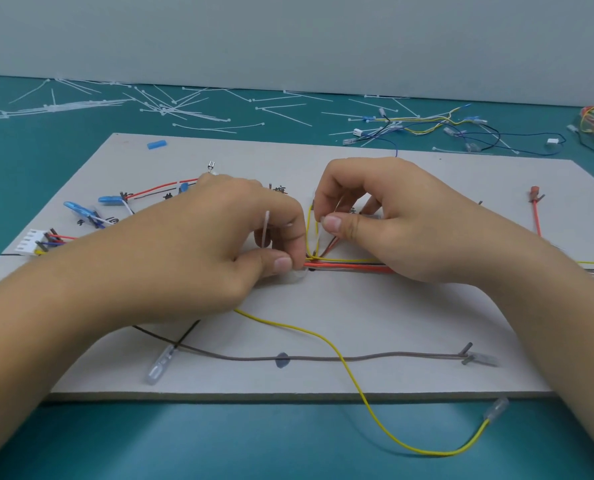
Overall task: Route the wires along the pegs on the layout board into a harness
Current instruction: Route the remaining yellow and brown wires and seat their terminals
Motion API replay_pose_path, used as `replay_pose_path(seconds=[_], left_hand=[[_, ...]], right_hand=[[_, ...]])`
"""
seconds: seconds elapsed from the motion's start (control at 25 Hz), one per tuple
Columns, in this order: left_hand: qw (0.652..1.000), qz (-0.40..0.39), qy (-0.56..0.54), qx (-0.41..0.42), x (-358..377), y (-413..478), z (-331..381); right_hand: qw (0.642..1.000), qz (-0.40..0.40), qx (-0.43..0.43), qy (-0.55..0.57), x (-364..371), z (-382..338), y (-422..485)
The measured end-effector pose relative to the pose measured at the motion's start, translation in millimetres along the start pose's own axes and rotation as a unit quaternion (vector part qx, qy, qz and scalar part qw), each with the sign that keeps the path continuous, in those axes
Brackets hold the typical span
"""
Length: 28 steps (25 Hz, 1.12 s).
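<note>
A grey layout board (323, 306) with small dark pegs lies on a teal mat. A bundle of red, black and yellow wires (351, 266) runs across its middle. My left hand (219, 244) pinches the bundle's left end together with a white cable tie (265, 228) that sticks up between its fingers. My right hand (385, 220) pinches a loop of yellow wire (310, 233) just above the bundle. A loose yellow wire (358, 386) trails off the board's front edge to a clear terminal (495, 408). A brown wire (323, 358) runs between two pegs near the front.
A white connector (29, 241) and blue terminals (81, 209) sit at the board's left. A red wire (536, 216) hangs on a peg at the right. Several white cable ties (171, 109) lie scattered behind the board, with spare wire sets (444, 128) at the back right.
</note>
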<state>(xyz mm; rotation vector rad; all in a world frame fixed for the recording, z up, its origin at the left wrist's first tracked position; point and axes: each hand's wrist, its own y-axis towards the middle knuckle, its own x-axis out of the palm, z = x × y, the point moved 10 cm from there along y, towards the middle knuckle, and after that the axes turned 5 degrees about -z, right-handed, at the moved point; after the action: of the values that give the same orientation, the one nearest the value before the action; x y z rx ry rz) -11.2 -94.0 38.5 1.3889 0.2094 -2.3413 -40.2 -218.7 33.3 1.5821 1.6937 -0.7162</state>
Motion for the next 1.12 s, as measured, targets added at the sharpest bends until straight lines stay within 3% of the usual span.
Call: replay_pose_path(seconds=[0.32, 0.6, 0.84, 1.12], left_hand=[[0.984, 0.043, -0.161, 0.055, -10, 5, 6], [0.941, 0.032, -0.333, 0.039, -2, 8, -2], [0.932, 0.051, -0.358, 0.017, 2, 11, -8], [0.945, 0.082, -0.316, -0.009, -3, 11, -14]], right_hand=[[1.0, -0.001, 0.001, 0.006, -2, 0, 0], [1.0, -0.008, 0.005, 0.002, 0, -2, -1], [0.999, -0.029, -0.006, 0.017, 3, -8, -3], [0.999, -0.038, -0.012, 0.035, 2, -12, -5]])
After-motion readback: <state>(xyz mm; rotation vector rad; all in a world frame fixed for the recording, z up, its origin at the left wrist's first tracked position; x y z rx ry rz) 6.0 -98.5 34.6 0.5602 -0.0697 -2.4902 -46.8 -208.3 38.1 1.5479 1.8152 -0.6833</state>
